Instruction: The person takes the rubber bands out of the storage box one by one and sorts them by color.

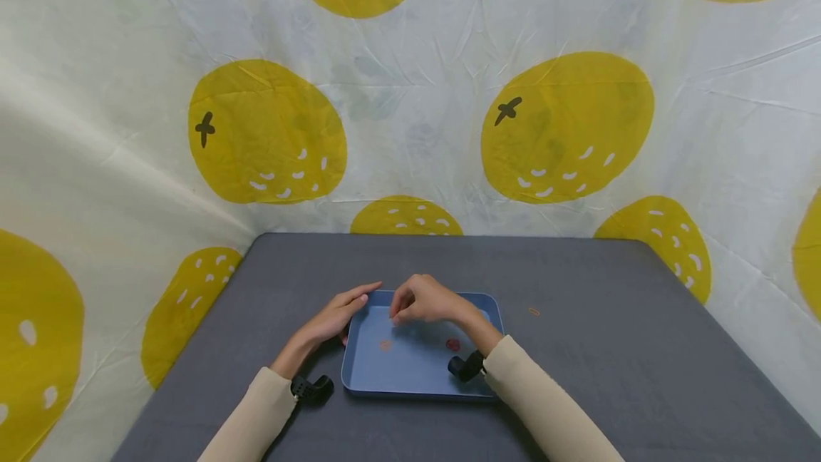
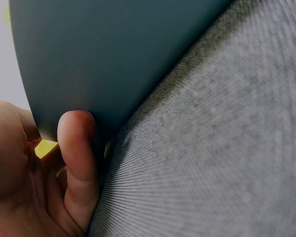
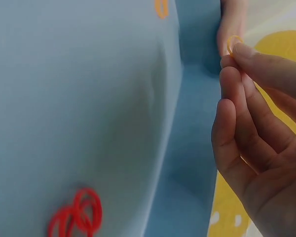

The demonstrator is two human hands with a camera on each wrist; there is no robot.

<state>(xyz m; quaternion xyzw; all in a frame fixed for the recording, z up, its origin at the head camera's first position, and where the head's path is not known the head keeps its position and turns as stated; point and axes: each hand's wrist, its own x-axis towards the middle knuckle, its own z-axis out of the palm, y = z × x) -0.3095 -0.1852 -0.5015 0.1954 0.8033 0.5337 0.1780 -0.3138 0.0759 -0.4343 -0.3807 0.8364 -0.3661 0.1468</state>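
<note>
My right hand (image 1: pixel 420 299), above the far middle of a shallow blue tray (image 1: pixel 398 376), pinches a thin yellow rubber band (image 3: pixel 229 45) between thumb and index finger. In the right wrist view only a small loop of that band shows past the fingertips. My left hand (image 1: pixel 336 316) holds the tray at its far left corner, thumb by the rim and a finger (image 2: pixel 78 143) against the outer wall. Inside the tray lie a red rubber band (image 3: pixel 84 212), looped over itself, and an orange rubber band (image 1: pixel 385 345) left of it.
On the grey table (image 1: pixel 308 262), to the right of the tray, lies another orange band (image 1: pixel 534 311). A white curtain (image 1: pixel 410 127) with yellow fruit prints hangs behind and beside the table. Dark wrist cameras (image 1: pixel 312 391) are strapped to both wrists.
</note>
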